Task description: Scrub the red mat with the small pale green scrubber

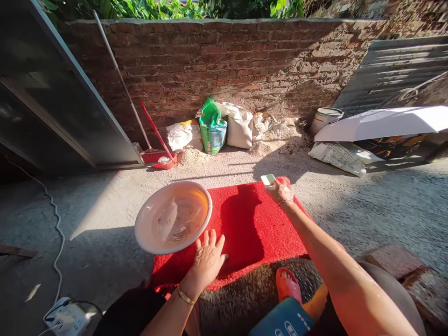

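A red plush mat (276, 224) lies spread in front of me. My right hand (280, 190) is closed around a small pale green block (268, 180) at the mat's far right corner. Whether the block is soap or a brush I cannot make out. My left hand (209, 256), fingers spread, is over the near left part of the mat, just beside the basin's rim. The wide, pale plastic basin (149, 233) holds clear water and stands partly on the mat's left side. A dark, shaggy mat (227, 310) lies under the red one's near edge.
Sacks (240, 126) stand along the brick wall (224, 60), near a red dustpan (164, 161). An open umbrella (381, 122) and a bucket (325, 120) are at the right. A power strip (66, 317) with a cable lies at lower left. Bricks (394, 263) lie at lower right.
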